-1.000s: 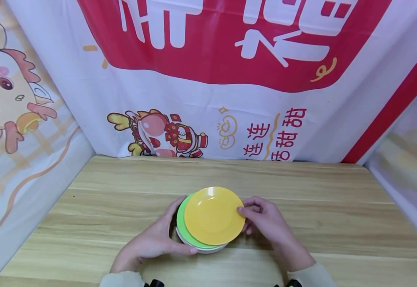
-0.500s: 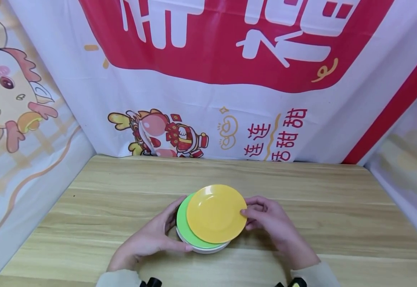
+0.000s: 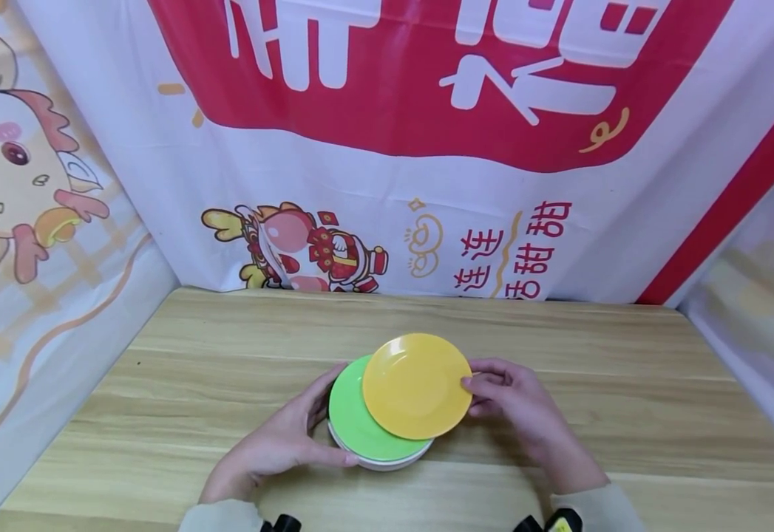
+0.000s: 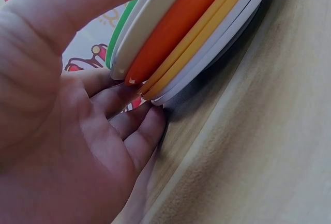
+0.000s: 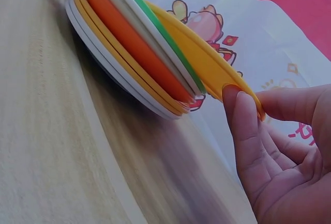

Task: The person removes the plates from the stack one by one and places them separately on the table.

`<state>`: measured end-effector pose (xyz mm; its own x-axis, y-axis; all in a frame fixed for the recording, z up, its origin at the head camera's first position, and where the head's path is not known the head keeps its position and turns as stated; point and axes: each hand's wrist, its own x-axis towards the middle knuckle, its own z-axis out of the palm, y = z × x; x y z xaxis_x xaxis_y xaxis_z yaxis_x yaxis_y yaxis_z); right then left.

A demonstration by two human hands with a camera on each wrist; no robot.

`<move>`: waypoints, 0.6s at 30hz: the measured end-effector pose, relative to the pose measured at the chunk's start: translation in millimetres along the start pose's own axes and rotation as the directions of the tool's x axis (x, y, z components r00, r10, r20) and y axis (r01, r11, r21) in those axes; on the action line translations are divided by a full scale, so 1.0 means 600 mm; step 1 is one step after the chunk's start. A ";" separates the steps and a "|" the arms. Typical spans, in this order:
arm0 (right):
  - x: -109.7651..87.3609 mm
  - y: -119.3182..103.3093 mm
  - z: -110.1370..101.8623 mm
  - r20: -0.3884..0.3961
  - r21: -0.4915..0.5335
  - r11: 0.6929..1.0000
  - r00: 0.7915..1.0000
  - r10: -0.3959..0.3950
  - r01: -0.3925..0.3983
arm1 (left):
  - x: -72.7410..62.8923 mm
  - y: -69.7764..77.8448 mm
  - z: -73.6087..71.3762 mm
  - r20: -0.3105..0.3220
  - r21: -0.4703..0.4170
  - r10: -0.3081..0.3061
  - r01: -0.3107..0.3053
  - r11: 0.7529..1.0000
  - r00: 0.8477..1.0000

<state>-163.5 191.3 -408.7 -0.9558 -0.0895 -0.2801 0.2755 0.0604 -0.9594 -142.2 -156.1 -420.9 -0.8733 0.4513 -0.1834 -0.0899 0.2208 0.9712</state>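
A yellow plate [image 3: 418, 386] is pinched at its right rim between the thumb and fingers of my right hand [image 3: 509, 391]. It overlaps the upper right of a green plate [image 3: 353, 414], the top one of a stack. In the right wrist view the yellow plate [image 5: 204, 53] leans up from the green rim. My left hand [image 3: 287, 440] holds the stack from the left, thumb along its front side and fingers behind. Below the green plate, the left wrist view shows white, cream, orange [image 4: 170, 30], yellow and white rims, with a dark base lowest.
The stack stands on a wood-grain table [image 3: 227, 347]. A printed cloth [image 3: 387, 177] in white and red hangs along the table's back edge, with more cloth at the left [image 3: 114, 244] and right sides.
My right hand and the yellow plate have moved right and slightly away from me, baring more of the green plate. The left hand stays at the stack.
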 end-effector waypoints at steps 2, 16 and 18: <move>0.001 -0.001 -0.005 -0.008 -0.006 1.000 1.000 0.004 -0.004 | 0.001 0.000 0.000 -0.001 0.003 0.000 0.000 1.000 1.000; -0.003 -0.009 -0.016 -0.004 -0.015 1.000 1.000 -0.005 0.005 | 0.001 0.002 0.000 -0.023 0.005 -0.028 0.028 1.000 0.999; -0.003 -0.009 -0.017 -0.006 -0.013 1.000 1.000 -0.005 0.005 | 0.000 0.002 0.001 -0.025 0.007 -0.031 0.031 0.999 0.999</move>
<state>-164.1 201.3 -402.6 -0.9578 -0.0833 -0.2751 0.2695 0.0728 -0.9603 -142.4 -155.5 -419.7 -0.8818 0.4227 -0.2093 -0.1134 0.2409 0.9639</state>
